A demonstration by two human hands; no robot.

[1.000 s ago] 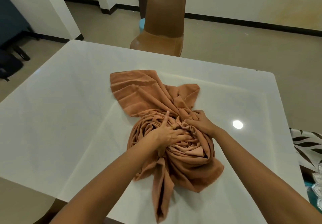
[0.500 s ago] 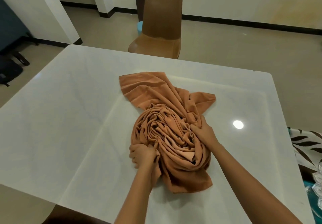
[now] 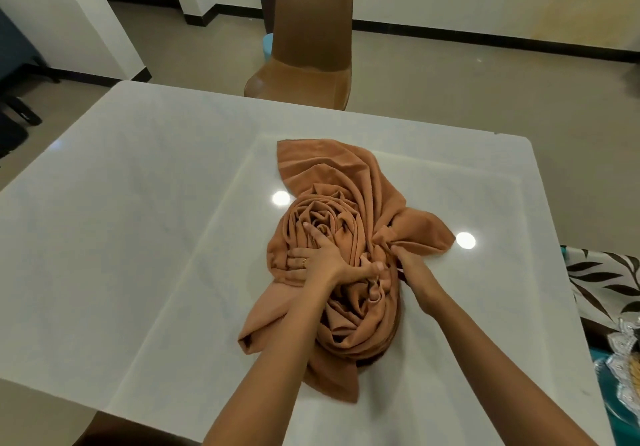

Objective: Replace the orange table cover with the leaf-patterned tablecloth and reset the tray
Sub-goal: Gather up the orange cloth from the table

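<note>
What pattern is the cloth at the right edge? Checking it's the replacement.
Dark leaves on white cloth, head view.

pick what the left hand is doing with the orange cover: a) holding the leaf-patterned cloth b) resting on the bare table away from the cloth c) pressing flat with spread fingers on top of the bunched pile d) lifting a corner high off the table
c: the left hand lies palm-down, fingers spread, on the bunched orange cover on the white table.

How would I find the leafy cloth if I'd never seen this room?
Start at the big white table. Look just past its right edge, low down, beside the silver-trimmed tray. The leaf-patterned tablecloth is white with dark leaves, unlike the plain orange cover bunched on the table.
</note>
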